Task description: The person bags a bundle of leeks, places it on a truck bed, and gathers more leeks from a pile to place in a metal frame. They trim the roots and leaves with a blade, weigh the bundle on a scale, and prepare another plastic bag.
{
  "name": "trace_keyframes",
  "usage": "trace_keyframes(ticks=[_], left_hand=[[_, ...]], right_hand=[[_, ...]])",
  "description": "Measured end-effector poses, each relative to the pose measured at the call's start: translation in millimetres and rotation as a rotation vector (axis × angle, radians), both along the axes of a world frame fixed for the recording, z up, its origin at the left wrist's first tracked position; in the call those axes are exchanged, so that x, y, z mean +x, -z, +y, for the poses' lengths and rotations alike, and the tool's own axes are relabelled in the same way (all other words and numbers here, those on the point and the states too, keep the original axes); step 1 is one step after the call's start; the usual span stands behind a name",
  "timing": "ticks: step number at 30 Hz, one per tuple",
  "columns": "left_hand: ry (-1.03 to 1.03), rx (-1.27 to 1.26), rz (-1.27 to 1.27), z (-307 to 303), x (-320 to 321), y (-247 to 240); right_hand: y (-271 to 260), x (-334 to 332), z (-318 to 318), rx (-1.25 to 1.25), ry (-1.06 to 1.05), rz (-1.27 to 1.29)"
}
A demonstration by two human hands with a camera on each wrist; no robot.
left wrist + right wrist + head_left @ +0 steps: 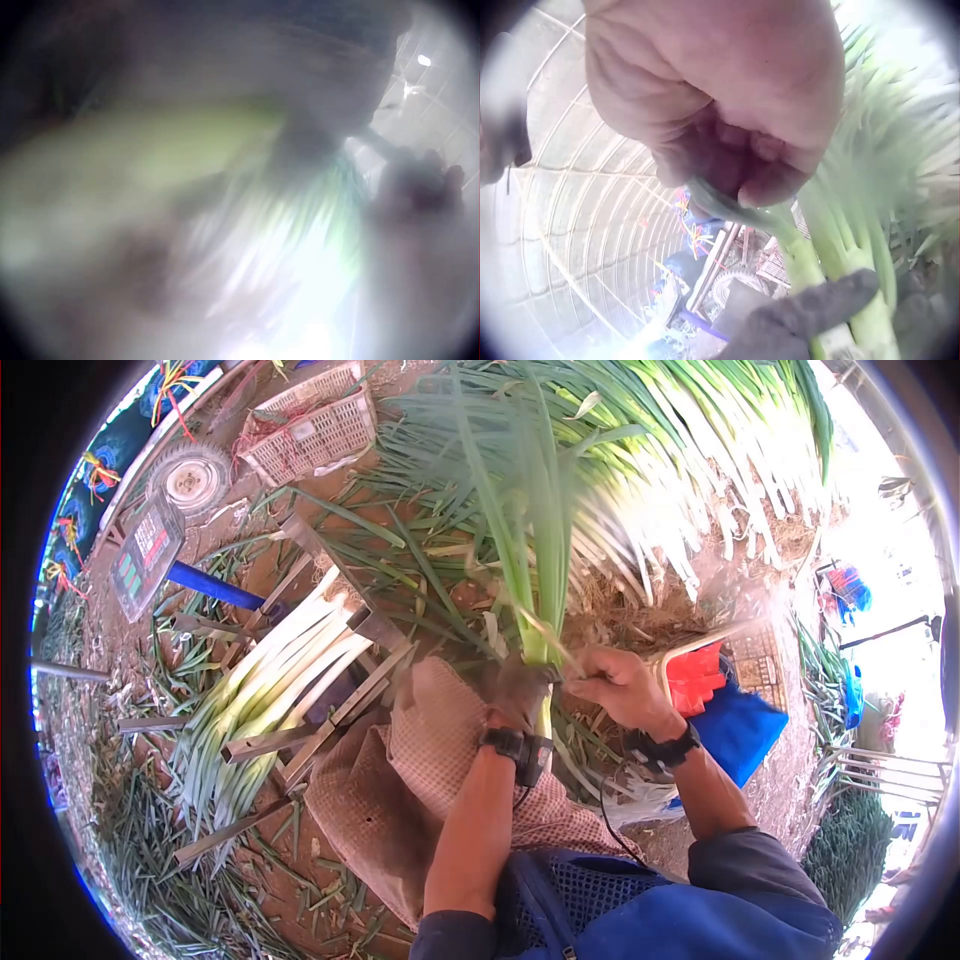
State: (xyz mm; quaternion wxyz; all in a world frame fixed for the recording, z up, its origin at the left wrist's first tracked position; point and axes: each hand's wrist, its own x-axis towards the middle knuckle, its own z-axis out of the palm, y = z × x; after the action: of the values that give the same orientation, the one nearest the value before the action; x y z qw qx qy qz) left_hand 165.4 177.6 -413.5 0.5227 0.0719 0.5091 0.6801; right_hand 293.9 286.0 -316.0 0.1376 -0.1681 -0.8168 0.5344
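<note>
A few long green onions (pixel 538 550) stand upright before the person, leaves up. The left hand (pixel 513 695) grips them low on the stalks; its dark fingers (pixel 832 304) wrap the pale stems in the right wrist view. Just to the right, the right hand (pixel 622 685) is curled and pinches a bent leaf (pixel 739 213) that pulls away sideways from one stem. A patterned cloth (pixel 440 725) covers the lap under the hands. The left wrist view is mostly blurred.
A metal rack (pixel 345 712) at left holds a bundle of green onions (pixel 285 655). Beyond it stand a digital scale (pixel 150 555), a wheel (pixel 190 482) and a plastic crate (pixel 312 435). A big onion pile (pixel 650 470) lies ahead; a blue bag (pixel 742 735) is at right.
</note>
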Motion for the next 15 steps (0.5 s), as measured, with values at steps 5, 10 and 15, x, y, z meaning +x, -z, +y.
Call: trace_keyframes(ticks=[5,10,15], left_hand=[[0.241,-0.109,0.286,2.1,-0.7,-12.1],[0.245,-0.150,0.390,3.4,6.0,-18.9],[0.275,-0.166,0.389,0.6,4.6,-28.1]], right_hand=[[-34.9,7.9,5.2,-0.591,0.164,0.098],[-49.7,-30.9,33.3,-0.211,0.252,-0.069],[-77.4,-60.5,95.8,1.126,-0.129,-0.135]])
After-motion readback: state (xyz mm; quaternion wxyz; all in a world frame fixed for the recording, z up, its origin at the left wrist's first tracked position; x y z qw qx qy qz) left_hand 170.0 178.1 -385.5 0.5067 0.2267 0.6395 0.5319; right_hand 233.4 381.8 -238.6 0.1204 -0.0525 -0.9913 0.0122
